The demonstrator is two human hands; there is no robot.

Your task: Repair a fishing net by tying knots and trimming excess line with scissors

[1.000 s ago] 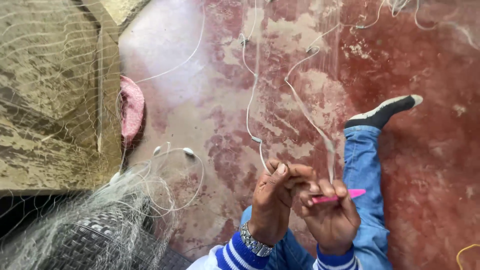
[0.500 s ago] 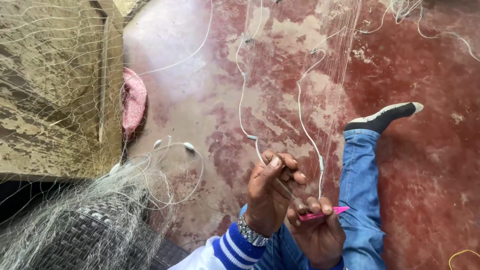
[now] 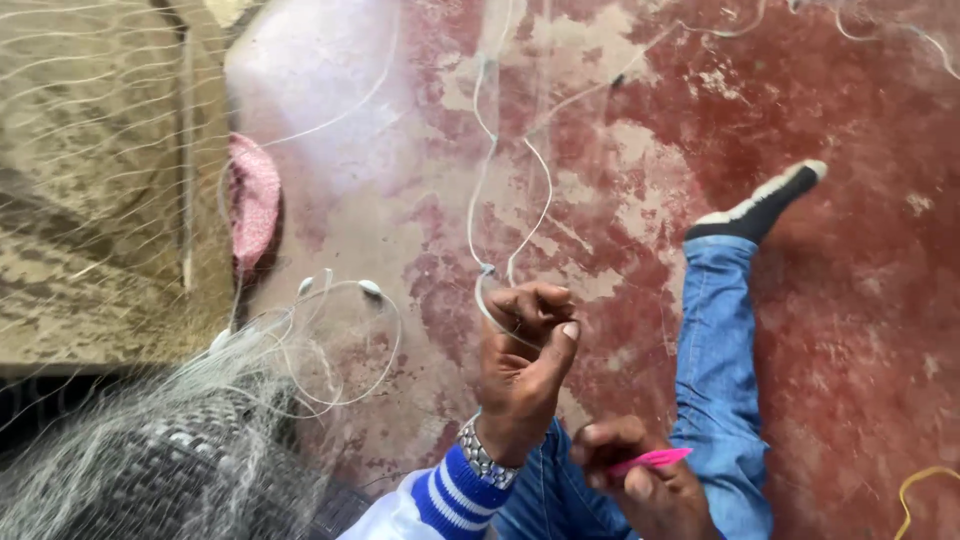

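Observation:
My left hand point(image 3: 525, 365) is raised over the red floor, its fingers pinched on a white cord point(image 3: 487, 290) of a fine, see-through fishing net point(image 3: 120, 200). A metal watch sits on that wrist above a blue and white striped cuff. Lower and to the right, my right hand point(image 3: 640, 480) grips a pink netting needle point(image 3: 655, 459) that points right. The two hands are apart. My leg in blue jeans point(image 3: 715, 350) stretches out along the floor to a black shoe point(image 3: 765, 205).
A heap of bunched net point(image 3: 150, 450) with small white floats point(image 3: 370, 288) lies at the lower left. A pink cloth point(image 3: 255, 200) leans by a worn wall point(image 3: 90, 180) on the left. A yellow cord point(image 3: 925, 490) curls at the lower right.
My hands have separated: the left hand rose with the white cord, and the right hand dropped lower with the pink needle. The view has shifted slightly.

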